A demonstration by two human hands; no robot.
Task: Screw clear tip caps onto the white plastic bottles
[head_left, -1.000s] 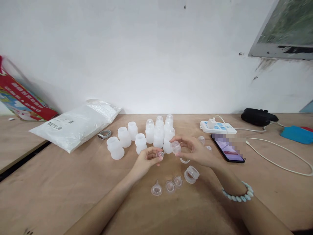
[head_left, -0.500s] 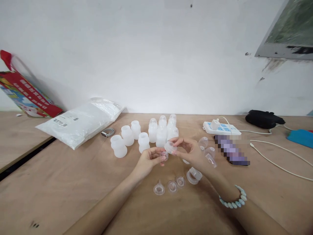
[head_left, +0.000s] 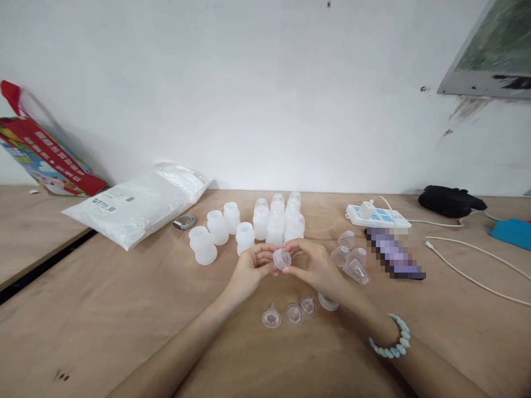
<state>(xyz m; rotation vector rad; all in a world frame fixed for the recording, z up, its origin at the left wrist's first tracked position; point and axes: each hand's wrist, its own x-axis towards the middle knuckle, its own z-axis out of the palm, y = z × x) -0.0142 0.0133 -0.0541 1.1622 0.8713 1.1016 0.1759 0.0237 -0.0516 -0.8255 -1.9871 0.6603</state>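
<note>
My left hand (head_left: 249, 272) and my right hand (head_left: 317, 266) meet over the middle of the table, fingers closed. Between them is a translucent screw ring (head_left: 282, 258), pinched at its right side by my right hand. The clear bottle nipple in my left fingers is pressed against the ring and mostly hidden. Nearer to me lie three loose nipples: one with its tip up (head_left: 271, 318), and two others (head_left: 294, 314) beside it. More ring parts (head_left: 328, 302) sit partly behind my right forearm. Several clear domed caps (head_left: 355, 271) lie to the right of my right hand.
Several open white bottles (head_left: 203, 247) stand left of centre, and several capped bottles (head_left: 261, 219) behind my hands. A plastic parcel (head_left: 141, 204) and a watch (head_left: 183, 222) are at left. Rightward are a power strip (head_left: 379, 216), phone (head_left: 394, 254), cable (head_left: 468, 271) and black case (head_left: 451, 201).
My hands have come together, bringing the ring against the nipple. The ring has tipped and moved slightly left and down. The caps on the right are less covered by my hand.
</note>
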